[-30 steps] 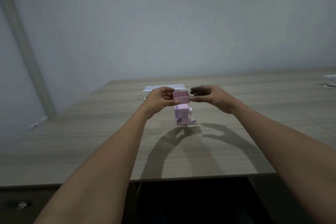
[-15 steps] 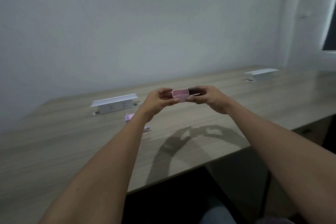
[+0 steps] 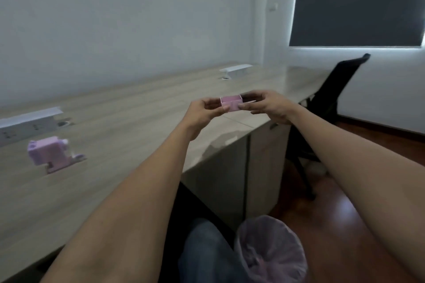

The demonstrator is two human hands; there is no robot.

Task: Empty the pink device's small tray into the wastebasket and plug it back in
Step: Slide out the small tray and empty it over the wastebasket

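Since half a second ago the view has swung right, so the wastebasket now shows low in front, on the floor beside the person's knee, and the pink device has slid to the far left of the desk. Further out, the left hand and right hand both pinch the small pink tray between fingertips, one at each end, level and open side up. It hangs above the desk's corner, well apart from the wastebasket below. What the tray contains cannot be told. Tipping here would likely spill onto the desk or floor; the tray needs bringing down over the liner first. Beyond stand a black chair and a dark window blind.
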